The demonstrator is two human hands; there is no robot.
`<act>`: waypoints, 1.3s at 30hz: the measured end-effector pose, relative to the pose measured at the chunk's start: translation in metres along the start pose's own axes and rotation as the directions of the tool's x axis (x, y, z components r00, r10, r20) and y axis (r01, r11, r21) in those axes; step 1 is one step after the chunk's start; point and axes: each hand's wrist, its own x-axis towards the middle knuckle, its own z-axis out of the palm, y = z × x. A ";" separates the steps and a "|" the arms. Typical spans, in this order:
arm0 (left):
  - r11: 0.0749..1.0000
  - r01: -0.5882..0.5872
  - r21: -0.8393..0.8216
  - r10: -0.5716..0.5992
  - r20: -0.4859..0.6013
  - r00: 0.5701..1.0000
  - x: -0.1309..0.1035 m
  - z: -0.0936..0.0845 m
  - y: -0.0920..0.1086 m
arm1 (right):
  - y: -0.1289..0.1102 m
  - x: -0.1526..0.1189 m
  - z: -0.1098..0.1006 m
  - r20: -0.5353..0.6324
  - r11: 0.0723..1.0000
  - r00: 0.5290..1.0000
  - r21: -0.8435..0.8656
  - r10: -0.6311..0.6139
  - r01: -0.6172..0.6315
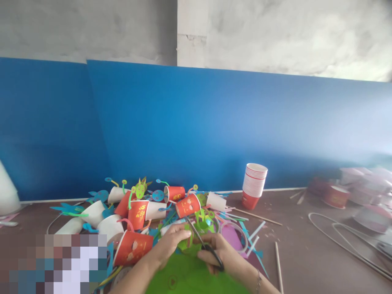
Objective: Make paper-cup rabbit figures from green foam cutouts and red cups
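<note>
"What do we have between our hands?"

"A piece of green paper, low in the middle of our view, just above a larger green sheet. Our left hand pinches that piece, thumb on top."

"And our right hand?"

"It grips the scissors by their black handles, with the blades pointing up and away from us beside the paper. We can't tell whether the blades are parted. There's a thin bracelet on that wrist."

"What do we see just past our fingers?"

"A pink-purple sheet near our right hand, with a clear ring on it. To the left we have a heap of red and white paper cups, many tipped on their sides; the nearest red cup is by our left forearm."

"Further out?"

"An upright stack of cups stands at the back of the brown table, and a pale stick lies to our right. At the far right, a red tub sits among blurred items. Behind it all we face a blue board and a grey wall."
</note>
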 end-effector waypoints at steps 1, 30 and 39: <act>1.000 -0.006 -0.003 0.006 0.006 1.000 0.000 0.000 0.001 | 0.000 0.001 0.000 -0.019 1.000 1.000 0.020 -0.002 0.002; 0.999 0.006 -0.049 -0.007 -0.016 1.000 0.004 0.017 -0.008 | -0.016 0.002 0.016 -0.504 0.884 0.846 0.299 -0.173 0.359; 0.994 -0.102 -0.042 0.091 -0.212 0.973 0.006 0.014 -0.003 | -0.010 -0.001 0.016 -0.286 0.950 0.950 0.244 -0.124 0.198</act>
